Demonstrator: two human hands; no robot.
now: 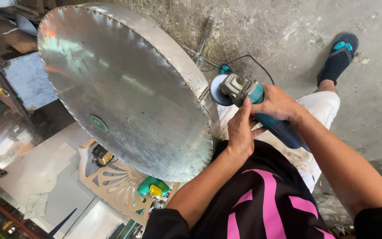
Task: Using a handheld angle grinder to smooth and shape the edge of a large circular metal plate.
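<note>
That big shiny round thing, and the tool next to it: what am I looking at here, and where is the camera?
The camera sits on a person's head and looks down, so you see their own arms, dark shirt and lap. No robot is involved, only two bare hands. The big round thing is a shallow metal drum, tilted on its edge, its flat shiny face toward the camera. Both hands are on an angle grinder, a power tool with a spinning disc. The right hand grips its teal body; the left hand rests against its head. The disc sits at the drum's rim. A black cord trails over the concrete floor, and one foot wears a blue sandal.
</note>
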